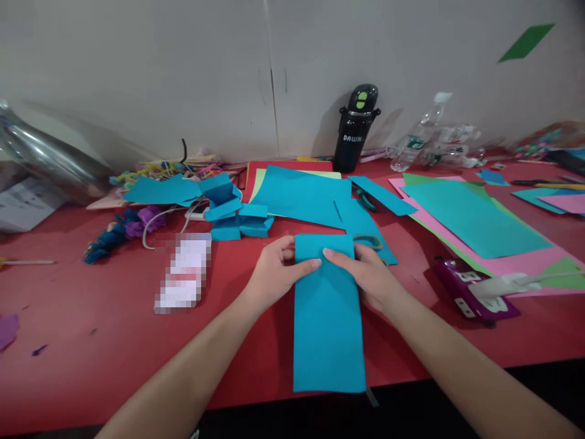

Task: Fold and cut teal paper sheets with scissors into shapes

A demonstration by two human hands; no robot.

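A long strip of blue paper (328,329) is held up near the front edge of the red table. My left hand (276,268) grips its upper left side, thumb across the front and fingers behind. On the upper right side my right hand (365,271) pinches it the same way, with the two thumbs close together. The fingertips behind the paper are hidden. Just beyond my right hand lie scissors (368,242), partly covered, on more blue paper (365,222). Folded blue paper pieces (240,221) sit behind my left hand.
A phone with a blurred-out screen (185,271) lies to the left. On the right are a purple power strip (475,289) with a white plug and stacked coloured sheets (479,213). A black bottle (356,131) and a clear plastic bottle (420,137) stand by the wall.
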